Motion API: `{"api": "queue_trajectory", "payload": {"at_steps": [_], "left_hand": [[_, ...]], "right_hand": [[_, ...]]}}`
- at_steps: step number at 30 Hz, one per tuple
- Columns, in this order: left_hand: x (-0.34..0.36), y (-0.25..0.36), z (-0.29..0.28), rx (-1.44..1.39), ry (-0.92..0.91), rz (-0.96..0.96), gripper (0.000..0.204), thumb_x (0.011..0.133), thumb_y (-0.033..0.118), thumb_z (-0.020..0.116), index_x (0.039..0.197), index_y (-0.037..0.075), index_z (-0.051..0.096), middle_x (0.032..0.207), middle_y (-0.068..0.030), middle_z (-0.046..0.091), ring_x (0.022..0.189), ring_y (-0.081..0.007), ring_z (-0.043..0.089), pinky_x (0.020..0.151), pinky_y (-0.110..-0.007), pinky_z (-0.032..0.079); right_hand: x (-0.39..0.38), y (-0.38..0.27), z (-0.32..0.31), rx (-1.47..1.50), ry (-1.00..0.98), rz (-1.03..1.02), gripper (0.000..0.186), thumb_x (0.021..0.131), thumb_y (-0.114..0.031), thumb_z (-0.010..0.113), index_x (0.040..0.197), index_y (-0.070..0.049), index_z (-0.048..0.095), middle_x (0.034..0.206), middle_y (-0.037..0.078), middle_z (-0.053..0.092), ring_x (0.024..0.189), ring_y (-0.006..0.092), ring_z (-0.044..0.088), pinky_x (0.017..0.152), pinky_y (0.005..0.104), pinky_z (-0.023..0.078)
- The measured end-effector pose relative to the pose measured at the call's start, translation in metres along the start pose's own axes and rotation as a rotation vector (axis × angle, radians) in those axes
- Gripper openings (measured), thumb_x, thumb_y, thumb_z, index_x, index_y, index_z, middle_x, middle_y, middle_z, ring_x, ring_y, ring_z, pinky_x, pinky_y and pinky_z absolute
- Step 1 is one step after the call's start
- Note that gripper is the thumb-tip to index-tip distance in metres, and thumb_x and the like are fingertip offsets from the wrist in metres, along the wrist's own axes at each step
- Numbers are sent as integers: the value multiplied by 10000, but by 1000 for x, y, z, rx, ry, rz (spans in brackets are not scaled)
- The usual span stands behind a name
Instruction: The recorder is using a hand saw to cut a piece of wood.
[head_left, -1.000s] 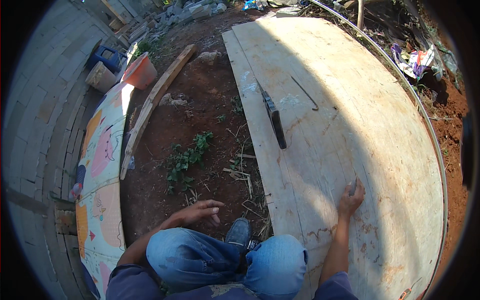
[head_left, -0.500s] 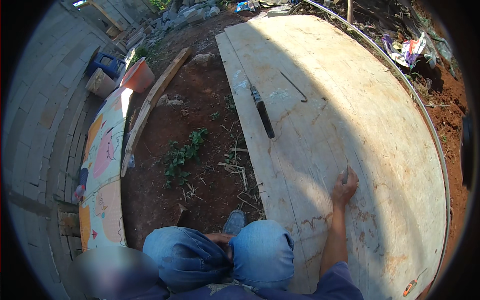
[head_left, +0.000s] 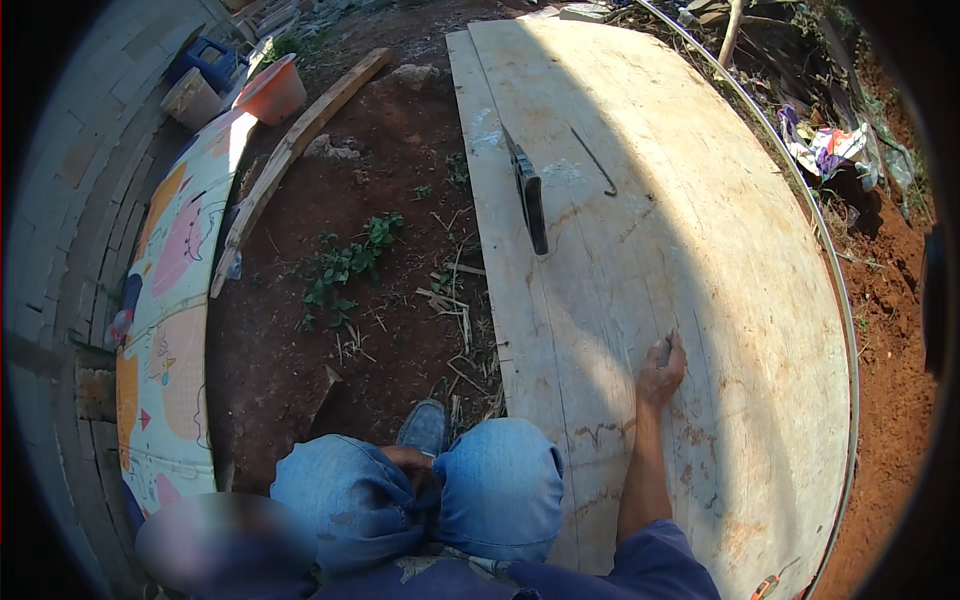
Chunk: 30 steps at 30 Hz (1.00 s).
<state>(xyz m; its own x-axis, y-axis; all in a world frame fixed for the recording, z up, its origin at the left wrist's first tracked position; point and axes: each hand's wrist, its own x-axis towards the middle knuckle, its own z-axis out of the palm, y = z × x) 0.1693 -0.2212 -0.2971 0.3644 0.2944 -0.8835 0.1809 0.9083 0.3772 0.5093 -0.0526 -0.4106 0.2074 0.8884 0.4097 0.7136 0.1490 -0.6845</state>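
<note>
My right hand (head_left: 661, 370) rests on a large pale plywood sheet (head_left: 740, 270), fingers closed around a small, thin object too indistinct to name. My left hand (head_left: 405, 462) is between my jeans-clad knees, mostly hidden, so its fingers cannot be judged. On the sheet beyond my right hand lie a long dark tool (head_left: 530, 205) with a narrow tip and a thin bent metal rod (head_left: 597, 165). A small orange-handled tool (head_left: 765, 586) sits at the sheet's lower right edge.
Left: a block wall (head_left: 70, 200), a patterned padded board (head_left: 175, 350), a timber plank (head_left: 300, 140), two buckets (head_left: 268, 92) and a blue plastic object (head_left: 208, 62). Red soil (head_left: 280, 380) with weeds borders the plywood. Rubble and scraps (head_left: 830, 150) lie at the back and right.
My left hand moved from open over the soil to between my knees. My right hand stayed closed on the plywood, moving slightly up and left in view as the whole scene shifted.
</note>
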Motion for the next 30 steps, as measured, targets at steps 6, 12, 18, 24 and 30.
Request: {"api": "queue_trajectory", "payload": {"at_steps": [6, 12, 18, 24, 30], "left_hand": [[-55, -59, -13, 81, 14, -20, 600, 987, 476, 516, 1425, 73, 438, 1122, -141, 648, 1062, -243, 623, 942, -386, 483], [-79, 9, -70, 495, 342, 409, 569, 996, 391, 549, 1410, 17, 435, 1189, -181, 643, 1074, -249, 649, 912, -394, 512], [-76, 104, -104, 623, 324, 204, 720, 983, 470, 523, 1493, 18, 289, 1151, -223, 631, 1019, -269, 663, 830, -405, 541], [109, 114, -71, 57, 724, 396, 772, 957, 486, 559, 1482, -6, 278, 1272, -256, 530, 966, -320, 642, 862, -422, 507], [145, 125, -46, -315, 1169, 729, 506, 981, 430, 530, 1127, -53, 573, 1019, -233, 668, 972, -336, 653, 858, -439, 483]], "right_hand": [[20, -150, 46, 468, -327, 2, 679, 869, -247, 677, 1416, 48, 404, 1229, 266, 564, 1125, 378, 564, 992, 461, 428], [87, -210, 124, 331, -352, -260, 644, 893, -284, 666, 1404, 14, 412, 1230, 285, 564, 1136, 420, 562, 973, 470, 445], [108, -217, 162, 479, -454, -261, 504, 924, -196, 612, 1361, -6, 447, 1083, 274, 646, 1002, 449, 639, 847, 449, 520], [120, -250, 169, 516, -364, -156, 359, 933, -239, 649, 1174, 12, 561, 833, 219, 679, 764, 360, 695, 667, 405, 525], [52, -208, 82, 614, -353, 106, 280, 935, -216, 671, 1050, 28, 598, 727, 109, 636, 624, 152, 597, 583, 322, 487]]}}
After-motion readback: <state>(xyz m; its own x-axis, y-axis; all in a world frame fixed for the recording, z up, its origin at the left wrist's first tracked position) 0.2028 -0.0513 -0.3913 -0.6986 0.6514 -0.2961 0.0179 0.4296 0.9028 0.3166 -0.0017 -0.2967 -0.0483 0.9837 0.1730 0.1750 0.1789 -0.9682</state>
